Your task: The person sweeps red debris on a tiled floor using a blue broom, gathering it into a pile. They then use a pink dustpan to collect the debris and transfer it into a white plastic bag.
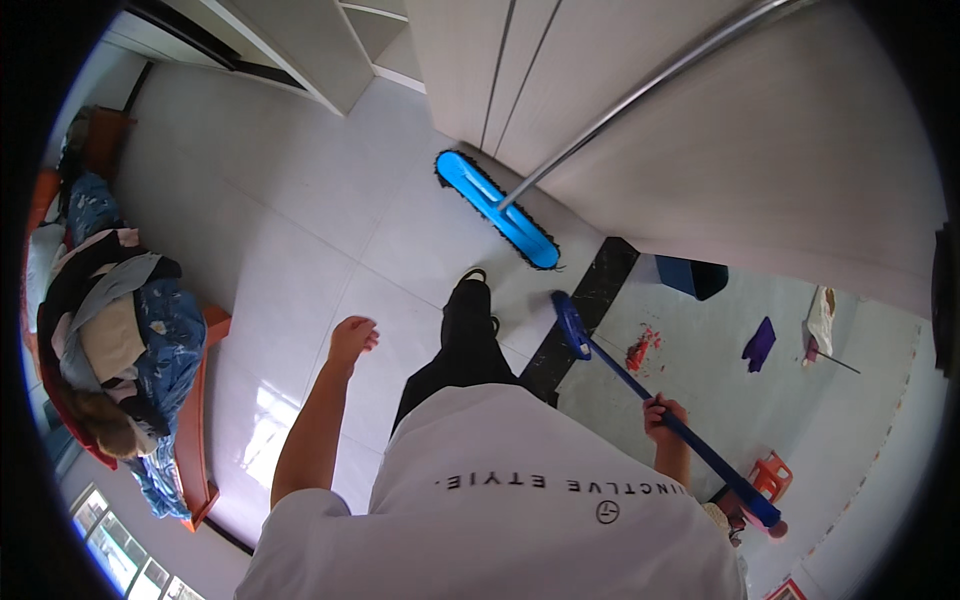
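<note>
My right hand (664,418) grips the dark blue handle (697,446) of a long-handled broom or mop. Its blue head (571,326) is at the edge of the black stone threshold (581,319), near my feet. On the pale floor past the threshold lies a small heap of red debris (641,351). My left hand (352,343) hangs over the tiles with its fingers curled in, and nothing shows in it. In front of me, a dust mop with a bright blue head (499,210), dark fringe and metal pole (622,112) leans against a pale panelled surface.
To the left, a bed with an orange-brown wooden frame (196,450) bears piled clothes (112,337). Right of the threshold are a dark blue bin (686,277), a purple cloth (759,345), a white bag-like item (821,319) and an orange plastic stool (771,476). Open shelving (382,41) stands ahead.
</note>
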The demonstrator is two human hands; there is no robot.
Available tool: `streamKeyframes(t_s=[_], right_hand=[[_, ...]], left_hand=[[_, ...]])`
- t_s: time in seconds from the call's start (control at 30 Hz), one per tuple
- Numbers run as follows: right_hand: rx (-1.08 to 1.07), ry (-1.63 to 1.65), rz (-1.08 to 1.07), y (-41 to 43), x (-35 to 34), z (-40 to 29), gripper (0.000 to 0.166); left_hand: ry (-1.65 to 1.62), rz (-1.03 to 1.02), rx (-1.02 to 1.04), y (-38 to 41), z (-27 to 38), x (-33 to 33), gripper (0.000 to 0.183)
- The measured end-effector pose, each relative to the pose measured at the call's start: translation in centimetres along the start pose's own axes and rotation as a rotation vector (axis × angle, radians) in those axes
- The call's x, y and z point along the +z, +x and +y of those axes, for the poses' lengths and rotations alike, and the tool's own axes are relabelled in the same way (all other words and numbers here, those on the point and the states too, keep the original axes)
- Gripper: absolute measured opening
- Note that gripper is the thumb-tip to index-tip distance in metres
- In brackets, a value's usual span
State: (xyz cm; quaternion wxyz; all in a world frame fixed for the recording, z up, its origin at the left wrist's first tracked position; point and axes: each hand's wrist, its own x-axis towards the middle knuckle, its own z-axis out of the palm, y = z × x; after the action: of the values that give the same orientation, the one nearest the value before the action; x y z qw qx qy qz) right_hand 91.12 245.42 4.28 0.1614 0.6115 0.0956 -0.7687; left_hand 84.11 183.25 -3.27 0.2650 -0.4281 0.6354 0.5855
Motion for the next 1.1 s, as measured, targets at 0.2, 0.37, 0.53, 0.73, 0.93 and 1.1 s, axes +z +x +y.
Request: streamKeyframes(t_s=[0.2, 0.37, 0.53, 0.73, 0.93, 1.1], right_hand=[[0.020, 0.044, -0.059, -1.9, 2.7, 1.1, 0.010], [0.044, 0.078, -0.223, -1.6, -0.1, 1.3, 0.010], [0.040, 0.079, -0.228, -1.2, -0.4, -0.3, 0.010], [0.089, 0.035, -0.260, -2.9, -2.7, -4.2, 0.014], [0.194, 0.193, -0.326, -2.8, -5.0, -5.9, 0.012], [0.066, 0.377, -0.279, 2.4, -9.6, -11.8, 0.006]], left_hand=[[0.100, -0.017, 0.114, 2.6, 7.0, 1.8, 0.016], [0.141, -0.072, 0.202, 3.3, 13.0, 4.5, 0.016], [0.184, -0.034, 0.236, -0.3, 14.3, 8.2, 0.021], [0.235, -0.084, 0.124, -4.2, 9.8, 14.0, 0.020], [0.336, -0.326, 0.208, -10.2, 10.2, 23.0, 0.021], [0.378, -0.345, 0.260, -12.7, 12.4, 27.9, 0.020]])
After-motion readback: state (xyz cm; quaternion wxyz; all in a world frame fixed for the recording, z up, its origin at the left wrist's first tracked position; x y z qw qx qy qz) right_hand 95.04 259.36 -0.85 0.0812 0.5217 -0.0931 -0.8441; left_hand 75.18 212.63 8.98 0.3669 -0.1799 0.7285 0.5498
